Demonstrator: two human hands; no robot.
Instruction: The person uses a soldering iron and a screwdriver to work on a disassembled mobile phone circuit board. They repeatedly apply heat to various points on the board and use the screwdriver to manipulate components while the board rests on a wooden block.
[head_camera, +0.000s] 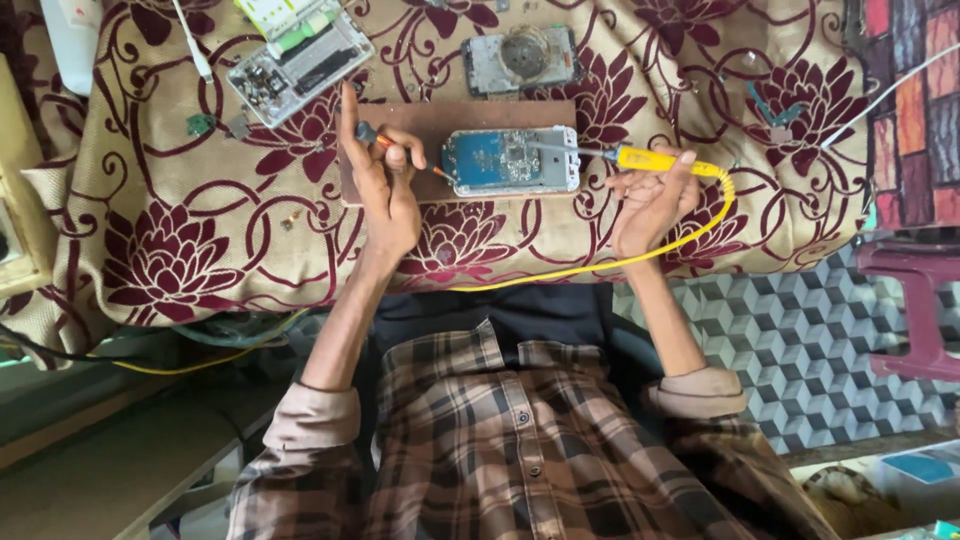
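My left hand (385, 195) grips a small screwdriver (400, 152); my right hand (650, 195) fingers pinch a yellow soldering iron (655, 160) over the opened phone (510, 160).

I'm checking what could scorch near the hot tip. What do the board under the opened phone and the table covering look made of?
The board: apparently wood, matte brown, flat and stiff. The covering: woven fabric, beige with maroon flowers, folding over the edge. The soldering iron handle looks like yellow plastic.

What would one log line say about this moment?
left hand: holds small screwdriver at opened phone | right hand: holds yellow soldering iron, tip over phone | phone on brown board, flowered cloth
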